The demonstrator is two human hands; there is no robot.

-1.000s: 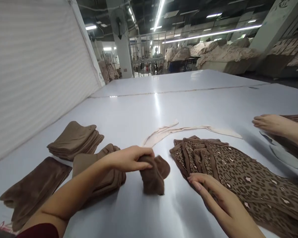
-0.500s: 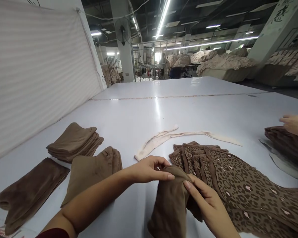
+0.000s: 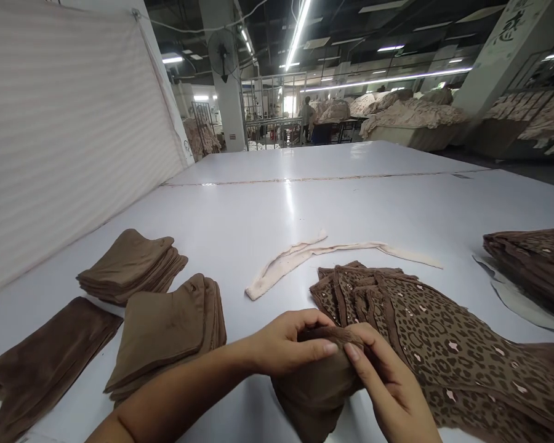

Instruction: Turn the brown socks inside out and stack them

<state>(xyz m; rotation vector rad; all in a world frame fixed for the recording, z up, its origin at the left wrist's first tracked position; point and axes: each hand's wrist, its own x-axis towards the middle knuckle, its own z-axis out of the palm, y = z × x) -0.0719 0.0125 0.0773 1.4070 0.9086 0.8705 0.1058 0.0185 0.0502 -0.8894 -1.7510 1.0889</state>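
Both my hands hold a brown fabric piece (image 3: 314,400) above the near part of the table. My left hand (image 3: 295,344) grips its top edge, thumb in front and fingers curled behind. On the other side, my right hand (image 3: 383,369) pinches the same edge between thumb and fingers, close to the left thumb. The cloth hangs down below, and its lower part is partly hidden by my hands. Just right of my right hand lies a fanned stack of leopard-print fabric pieces (image 3: 443,338) with brown fuzzy edges.
Left on the white table (image 3: 240,215) are brown fabric stacks (image 3: 124,264), (image 3: 161,332) and a darker brown stack (image 3: 50,357). A pale fabric strip (image 3: 281,264) curves ahead. Dark leopard-print pieces (image 3: 535,264) sit at the right edge. A white sheet (image 3: 74,111) hangs left. A person (image 3: 307,117) stands far back.
My hands have shifted slightly right and down, bringing the cloth's edge between them and turning a fuzzy side up. Another person's hand at the right edge has left the view.
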